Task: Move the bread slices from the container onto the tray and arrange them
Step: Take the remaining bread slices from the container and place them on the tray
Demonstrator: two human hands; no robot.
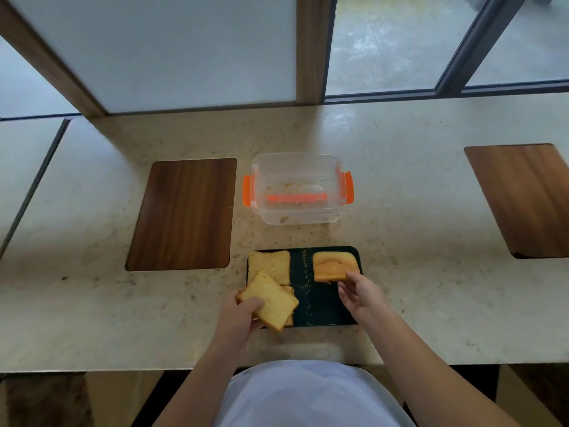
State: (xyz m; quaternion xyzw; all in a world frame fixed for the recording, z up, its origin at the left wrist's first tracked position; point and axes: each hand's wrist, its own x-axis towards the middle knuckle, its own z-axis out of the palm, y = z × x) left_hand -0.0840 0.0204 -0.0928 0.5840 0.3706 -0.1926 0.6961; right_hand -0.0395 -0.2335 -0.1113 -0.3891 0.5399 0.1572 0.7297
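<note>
While the clear plastic container point(297, 188) with orange clips sits on the far side of the counter point(400, 211) holding only crumbs, all the bread is down on the dark tray point(320, 300) nearer the person. The left hand point(243, 315) grips a tilted bread slice point(268, 300) at the tray's near left, above another slice point(268, 266) lying flat. The right hand point(358, 294) pinches the near edge of a crusty end piece point(334, 266) at the far right.

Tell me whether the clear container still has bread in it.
Empty of slices. Through the container, which has no lid on, only crumbs and an orange strip show on its floor.
</note>
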